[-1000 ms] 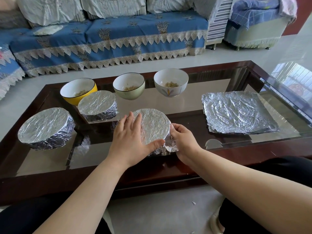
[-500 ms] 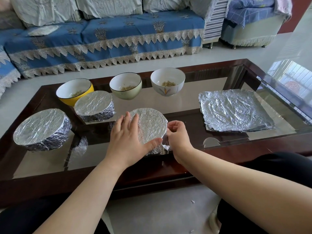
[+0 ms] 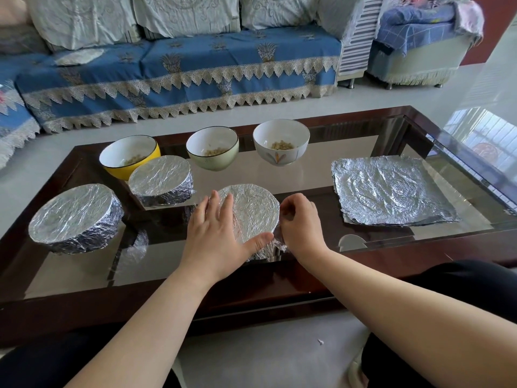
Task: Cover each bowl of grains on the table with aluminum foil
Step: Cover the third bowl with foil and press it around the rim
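Third bowl [image 3: 253, 212], near centre of the table [image 3: 391, 256], is being wrapped. Left hand [image 3: 216, 233] lies flat on its foil top, fingers straight. Right hand [image 3: 300, 224] pinches the foil at the bowl's right rim, fingers curled. Step looks nearly finished: crimp the loose near edge. Next probably needs a sheet from the foil stack [image 3: 391, 189] at right for the white bowl [image 3: 281, 142], green bowl [image 3: 212, 148] or yellow bowl [image 3: 130, 156] at the far side.

One view only, worn on my head, wide-angle, tilted forward and down. Close in on the tabletop [image 3: 419, 242] at 12 o'clock, sofa [image 3: 179, 68] beyond it, my forearms entering from 6 o'clock. No second view to overlap.
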